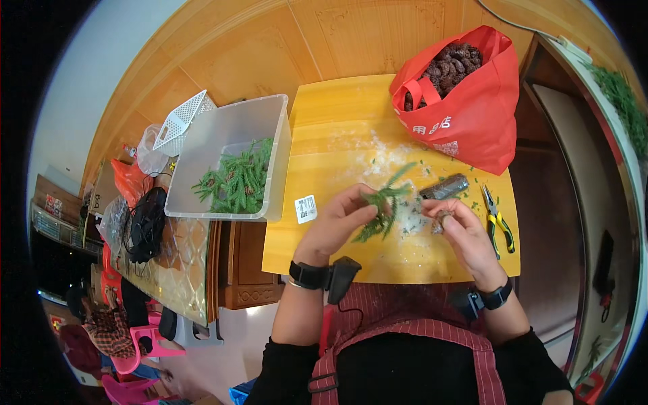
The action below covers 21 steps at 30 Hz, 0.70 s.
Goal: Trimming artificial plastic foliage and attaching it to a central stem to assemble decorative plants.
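Now the left hand (337,219) fingers pinch a green sprig (383,206), while the right hand (462,229) fingers grip a pine cone (440,220).

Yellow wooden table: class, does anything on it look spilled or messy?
Yes. White powdery residue and small green needle bits lie scattered across the yellow wooden table, between the red fabric bag and the hands.

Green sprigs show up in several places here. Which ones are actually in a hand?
The sprig over the yellow table, pinched in the left hand. The other sprigs lie loose in the clear plastic bin to the left, untouched.
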Available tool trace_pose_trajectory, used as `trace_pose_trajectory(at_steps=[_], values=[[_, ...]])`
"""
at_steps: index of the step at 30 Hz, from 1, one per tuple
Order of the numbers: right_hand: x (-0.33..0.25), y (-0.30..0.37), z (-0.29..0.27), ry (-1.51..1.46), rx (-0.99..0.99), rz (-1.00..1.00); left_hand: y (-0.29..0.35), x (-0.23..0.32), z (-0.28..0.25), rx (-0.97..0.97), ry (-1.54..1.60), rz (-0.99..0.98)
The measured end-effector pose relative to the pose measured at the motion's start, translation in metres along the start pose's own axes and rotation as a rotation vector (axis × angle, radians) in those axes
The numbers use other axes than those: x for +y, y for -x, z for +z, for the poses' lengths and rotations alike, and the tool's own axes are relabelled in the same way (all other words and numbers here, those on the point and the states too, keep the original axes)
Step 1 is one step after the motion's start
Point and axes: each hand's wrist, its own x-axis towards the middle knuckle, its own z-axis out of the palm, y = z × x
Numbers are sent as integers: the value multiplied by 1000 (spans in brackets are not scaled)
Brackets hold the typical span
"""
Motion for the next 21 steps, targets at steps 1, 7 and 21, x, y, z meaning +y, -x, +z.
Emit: trace_pose_trajectory(at_steps=[1,7,21], values=[[0,-3,3,-102,-36,6,2,2,7,-63,77,15],[-1,-7,16,-431,-185,142,2,-17,15,-155,214,46],[-6,-3,21,40,-14,-14,6,3,37,3,-258,64]])
